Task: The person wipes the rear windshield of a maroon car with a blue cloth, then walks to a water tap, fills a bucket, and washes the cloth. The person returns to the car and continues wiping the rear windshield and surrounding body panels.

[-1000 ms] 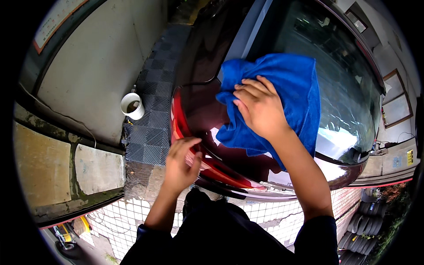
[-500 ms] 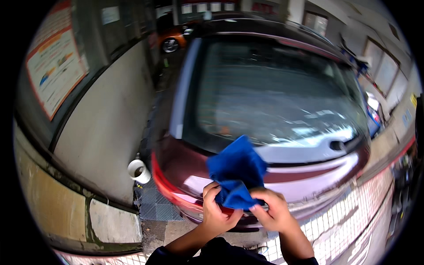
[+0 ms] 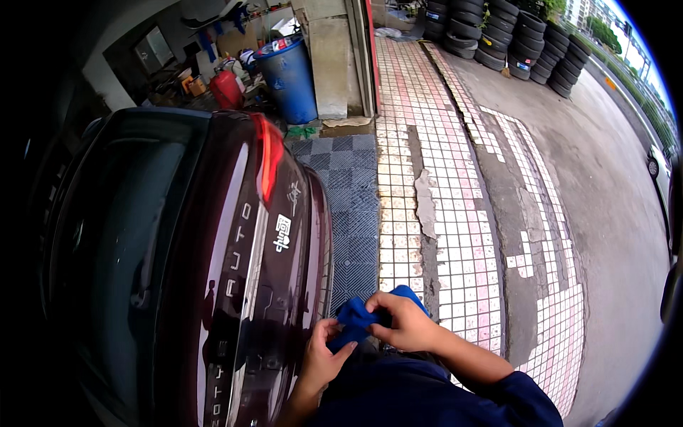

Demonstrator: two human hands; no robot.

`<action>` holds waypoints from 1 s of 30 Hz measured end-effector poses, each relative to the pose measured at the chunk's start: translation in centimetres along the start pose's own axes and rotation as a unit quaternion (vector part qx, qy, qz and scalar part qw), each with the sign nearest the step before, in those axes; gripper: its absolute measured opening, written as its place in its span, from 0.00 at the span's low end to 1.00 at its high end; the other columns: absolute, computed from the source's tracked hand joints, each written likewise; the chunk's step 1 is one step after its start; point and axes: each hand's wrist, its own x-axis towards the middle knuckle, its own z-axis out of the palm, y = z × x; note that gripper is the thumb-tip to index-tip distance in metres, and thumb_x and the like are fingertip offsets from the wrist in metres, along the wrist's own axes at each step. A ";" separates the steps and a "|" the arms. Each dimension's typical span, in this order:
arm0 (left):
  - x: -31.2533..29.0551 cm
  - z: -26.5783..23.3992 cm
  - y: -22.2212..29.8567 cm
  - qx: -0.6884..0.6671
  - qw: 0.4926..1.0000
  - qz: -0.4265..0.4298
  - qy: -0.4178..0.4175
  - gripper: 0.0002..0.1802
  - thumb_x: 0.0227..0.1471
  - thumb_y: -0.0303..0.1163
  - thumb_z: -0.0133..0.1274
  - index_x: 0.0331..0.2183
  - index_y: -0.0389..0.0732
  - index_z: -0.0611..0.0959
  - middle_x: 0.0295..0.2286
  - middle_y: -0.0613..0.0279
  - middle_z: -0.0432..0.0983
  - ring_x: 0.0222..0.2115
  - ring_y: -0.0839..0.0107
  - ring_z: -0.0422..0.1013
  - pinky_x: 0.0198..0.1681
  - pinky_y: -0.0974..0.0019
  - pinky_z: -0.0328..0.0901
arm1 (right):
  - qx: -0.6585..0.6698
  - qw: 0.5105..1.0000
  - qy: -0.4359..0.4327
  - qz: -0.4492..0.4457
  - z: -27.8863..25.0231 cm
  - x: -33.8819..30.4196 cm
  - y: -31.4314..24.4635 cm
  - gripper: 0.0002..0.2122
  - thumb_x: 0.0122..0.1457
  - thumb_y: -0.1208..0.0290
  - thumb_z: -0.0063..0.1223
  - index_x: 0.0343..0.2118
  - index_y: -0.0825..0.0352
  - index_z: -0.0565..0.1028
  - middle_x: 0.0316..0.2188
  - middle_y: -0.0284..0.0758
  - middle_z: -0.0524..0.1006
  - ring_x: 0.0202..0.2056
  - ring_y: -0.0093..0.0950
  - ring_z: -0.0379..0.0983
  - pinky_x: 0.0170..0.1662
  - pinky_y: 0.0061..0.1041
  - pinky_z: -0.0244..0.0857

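Note:
A bunched blue cloth (image 3: 355, 318) is between my two hands, low in the middle of the head view. My left hand (image 3: 326, 358) grips its near left side with thumb and fingers. On the other side my right hand (image 3: 405, 322) is closed round the cloth, and a flap of it shows behind the knuckles. Just left of my hands stands the dark maroon car (image 3: 242, 277), its rear toward me, with raised letters and a lit-looking red tail lamp (image 3: 268, 158). The cloth does not appear to touch the car.
Grey interlocking floor mats (image 3: 348, 206) lie beside the car, bordered by worn white and pink tiles (image 3: 455, 249). A blue barrel (image 3: 287, 80) full of rubbish and a red canister (image 3: 226, 90) stand beyond. Stacks of tyres (image 3: 526, 43) line the far right.
My view has swung right, from the car's rear window toward the tiled forecourt. The cloth, spread upward before, is now bunched smaller between my hands.

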 end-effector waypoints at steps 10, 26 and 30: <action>27.7 12.8 -0.6 0.064 0.974 0.095 -0.198 0.20 0.48 0.22 0.65 0.25 0.39 0.66 0.35 0.55 0.75 0.37 0.64 0.73 0.43 0.65 0.66 | -0.036 0.969 0.160 0.185 -19.8 10.1 13.0 0.34 0.54 0.73 0.69 0.62 0.63 0.62 0.36 0.46 0.80 0.38 0.42 0.80 0.43 0.36 0.74; 74.3 41.9 9.9 0.190 0.898 0.221 -0.329 0.14 0.49 0.31 0.64 0.25 0.38 0.73 0.25 0.50 0.77 0.31 0.47 0.77 0.32 0.45 0.67 | -0.229 0.907 0.331 0.125 -58.9 30.9 31.2 0.12 0.38 0.82 0.61 0.24 0.67 0.66 0.35 0.43 0.70 0.36 0.43 0.71 0.39 0.35 0.67; 87.0 49.5 8.8 0.364 0.845 0.112 -0.376 0.14 0.54 0.38 0.62 0.30 0.36 0.83 0.31 0.46 0.83 0.33 0.45 0.80 0.35 0.46 0.72 | -0.291 0.906 0.282 0.121 -69.6 40.1 37.1 0.11 0.39 0.81 0.62 0.22 0.67 0.68 0.36 0.45 0.71 0.41 0.47 0.71 0.45 0.40 0.69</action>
